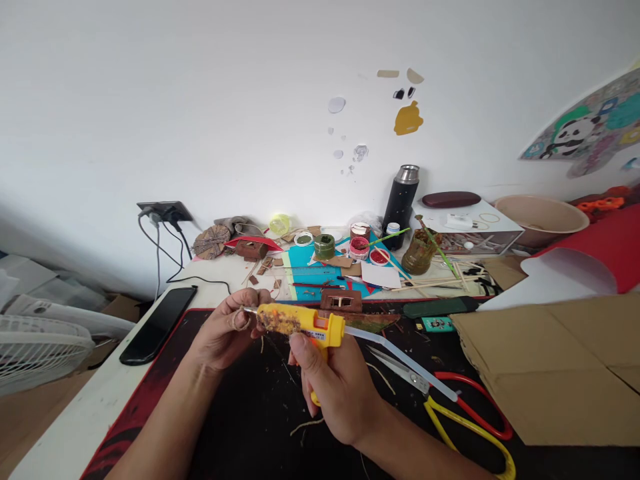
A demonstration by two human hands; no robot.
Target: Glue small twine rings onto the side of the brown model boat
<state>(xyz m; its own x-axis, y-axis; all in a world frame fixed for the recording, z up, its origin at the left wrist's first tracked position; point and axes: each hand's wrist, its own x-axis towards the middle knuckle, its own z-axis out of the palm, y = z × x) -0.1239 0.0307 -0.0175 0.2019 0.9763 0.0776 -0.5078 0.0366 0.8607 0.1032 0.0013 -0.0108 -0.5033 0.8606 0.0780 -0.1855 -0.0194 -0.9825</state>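
My right hand (340, 387) is wrapped around the grip of a yellow hot glue gun (287, 320), stained brown along its barrel. A long translucent glue stick (400, 352) sticks out of its back end. The metal nozzle points left, close to the fingers of my left hand (223, 333). Those fingers are curled in a pinch; a small ring-like tan piece (241, 321) shows at them, too small to name surely. Under my hands lies a dark mat (250, 427) with bits of twine on it.
Large scissors (430, 393) with red and yellow handles lie right of my right hand, beside flat cardboard (555, 367). A phone (157, 327) lies at left. Paint jars (325, 247), a brown box-like piece (341, 300) and a black thermos (400, 200) stand behind.
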